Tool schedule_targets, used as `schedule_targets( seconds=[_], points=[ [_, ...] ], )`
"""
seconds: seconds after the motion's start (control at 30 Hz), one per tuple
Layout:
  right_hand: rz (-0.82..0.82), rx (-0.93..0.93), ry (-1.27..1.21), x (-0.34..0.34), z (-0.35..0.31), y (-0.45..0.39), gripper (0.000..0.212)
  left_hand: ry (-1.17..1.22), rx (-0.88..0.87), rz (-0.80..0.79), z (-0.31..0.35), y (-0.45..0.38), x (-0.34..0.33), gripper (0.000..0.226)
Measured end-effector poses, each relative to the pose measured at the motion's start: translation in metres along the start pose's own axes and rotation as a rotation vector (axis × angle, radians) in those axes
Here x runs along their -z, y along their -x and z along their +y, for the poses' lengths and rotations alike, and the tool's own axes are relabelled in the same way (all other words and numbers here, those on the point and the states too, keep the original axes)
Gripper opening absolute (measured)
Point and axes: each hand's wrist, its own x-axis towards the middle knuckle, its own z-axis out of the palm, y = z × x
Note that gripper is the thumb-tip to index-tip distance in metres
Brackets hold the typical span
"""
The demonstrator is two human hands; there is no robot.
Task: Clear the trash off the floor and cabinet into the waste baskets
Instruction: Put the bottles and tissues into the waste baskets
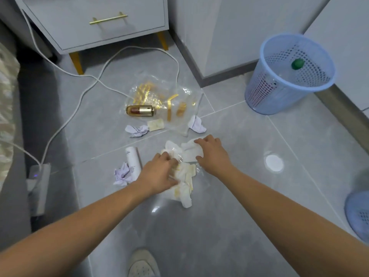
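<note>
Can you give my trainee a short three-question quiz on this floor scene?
1. True or false: the blue plastic mesh waste basket standing upright by the wall is empty.
2. Multiple choice: both hands, left hand and right hand, rest on A) the gold cylindrical bottle, B) the pile of white crumpled paper, C) the white power cable.
3. Fill in: the gold bottle lies on its ____, on the clear plastic wrapper with gold print.

Key: 1 false, a green-capped item sits inside; 2 B; 3 side.
</note>
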Motion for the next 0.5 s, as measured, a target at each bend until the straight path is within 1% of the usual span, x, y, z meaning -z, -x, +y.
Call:
schedule_targets(
  seconds=[0.07, 0.13, 0.2, 0.3, 0.4, 0.5],
  points=[
    [-0.013, 0.018, 0.075, -0.011, 0.002, -0.006, 0.058, -0.036, -0.009, -0.017, -0.003, 0.001, -0.018, 0.07],
    [-0.013, 0.019, 0.14, -0.019, 0.005, -0.01, 0.053, -0.067, -0.012, -0.003, -0.004, -0.001, -0.032, 0.071],
    [0.013, 0.007, 0.165, -0.025, 0.009, -0.012, 0.041, -0.095, -0.021, 0.043, -0.004, -0.005, -0.039, 0.065],
    [0.054, -0.013, 0.134, -0.029, 0.016, -0.011, 0.025, -0.112, -0.03, 0.091, -0.006, -0.013, -0.042, 0.056],
    [0.089, -0.02, 0.041, -0.028, 0.026, -0.009, 0.02, -0.073, -0.04, 0.09, -0.008, -0.021, -0.044, 0.047],
    [0.141, -0.014, -0.052, -0.024, 0.033, -0.007, 0.018, -0.019, -0.063, 0.11, -0.006, -0.027, -0.046, 0.031]
  ],
)
